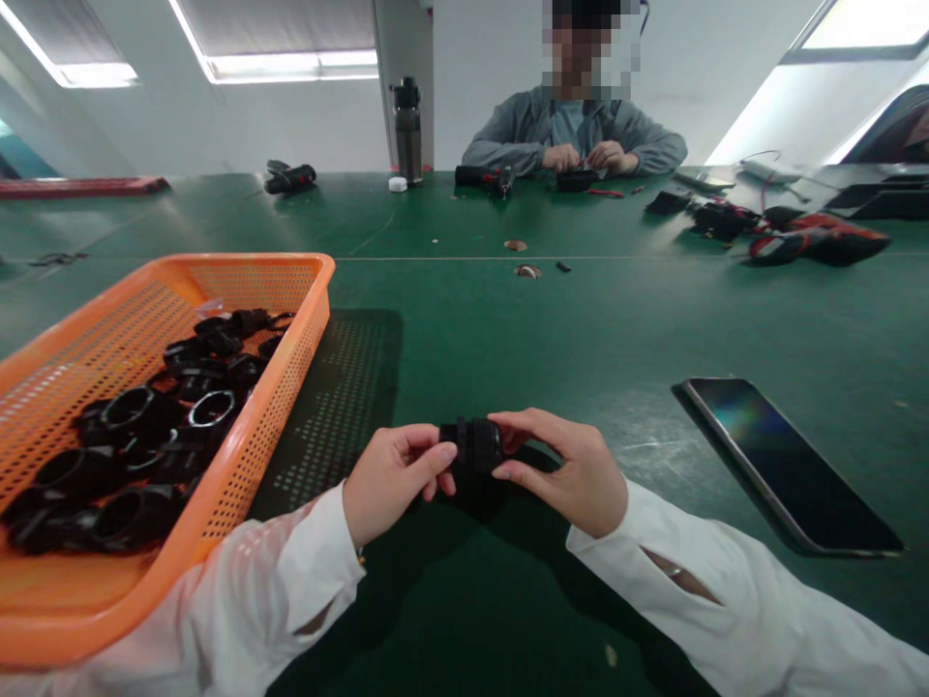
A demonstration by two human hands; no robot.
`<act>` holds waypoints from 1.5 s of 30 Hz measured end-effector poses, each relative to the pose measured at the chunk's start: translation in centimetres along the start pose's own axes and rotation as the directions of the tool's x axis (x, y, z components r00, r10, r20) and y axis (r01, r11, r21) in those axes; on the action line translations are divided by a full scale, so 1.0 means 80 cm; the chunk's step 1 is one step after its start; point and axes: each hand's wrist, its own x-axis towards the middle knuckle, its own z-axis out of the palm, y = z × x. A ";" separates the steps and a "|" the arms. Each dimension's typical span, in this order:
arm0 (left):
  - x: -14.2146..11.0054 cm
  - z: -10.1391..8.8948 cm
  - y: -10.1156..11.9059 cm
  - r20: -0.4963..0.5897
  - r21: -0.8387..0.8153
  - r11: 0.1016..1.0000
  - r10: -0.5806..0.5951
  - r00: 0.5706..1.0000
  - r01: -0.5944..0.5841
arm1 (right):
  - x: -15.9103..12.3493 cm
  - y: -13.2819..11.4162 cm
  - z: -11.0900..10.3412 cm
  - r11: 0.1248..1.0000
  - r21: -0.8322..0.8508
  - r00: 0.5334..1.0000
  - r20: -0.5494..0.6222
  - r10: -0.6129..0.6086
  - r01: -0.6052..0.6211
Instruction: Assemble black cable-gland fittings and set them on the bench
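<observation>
A small black round plastic fitting (475,445) is held between both my hands just above the green table. My left hand (388,479) pinches its left end with fingers closed. My right hand (570,469) wraps its right end, thumb and fingers curled round it. Both arms wear white sleeves. To my left an orange perforated basket (290,290) holds several similar black ring-shaped parts (145,426).
A dark phone (788,465) lies face up on the green table (508,329) at my right. Across the table a person in a grey jacket (573,131) handles small parts. A metal bottle (407,131), black tools and red-black cables (798,237) lie at the far side.
</observation>
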 end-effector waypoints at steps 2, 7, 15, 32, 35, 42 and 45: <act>0.000 0.000 0.000 0.000 0.000 1.000 -0.004 1.000 0.004 | 0.000 0.000 -0.001 1.000 0.002 1.000 0.004 0.006 -0.006; 0.000 -0.001 -0.001 0.002 -0.006 1.000 -0.010 1.000 0.010 | 0.001 0.000 -0.002 1.000 0.015 1.000 0.015 0.026 -0.026; -0.001 -0.001 0.001 0.008 0.001 1.000 0.001 1.000 -0.001 | 0.000 0.000 -0.002 0.997 0.033 0.997 0.046 0.067 -0.068; -0.001 -0.001 -0.001 0.012 0.006 1.000 0.010 1.000 -0.010 | 0.000 0.001 -0.002 0.996 0.025 0.995 0.057 0.081 -0.082; -0.002 -0.001 -0.001 0.012 0.009 1.000 0.013 1.000 -0.013 | 0.000 0.001 -0.002 0.996 0.032 0.995 0.059 0.080 -0.082; -0.002 -0.002 -0.001 0.008 0.005 1.000 0.013 1.000 -0.013 | -0.003 0.000 -0.001 0.990 0.103 0.995 0.032 0.090 -0.093; -0.001 -0.001 -0.001 0.002 -0.009 1.000 0.005 1.000 -0.005 | -0.004 -0.002 0.000 0.987 0.140 0.997 0.032 0.073 -0.077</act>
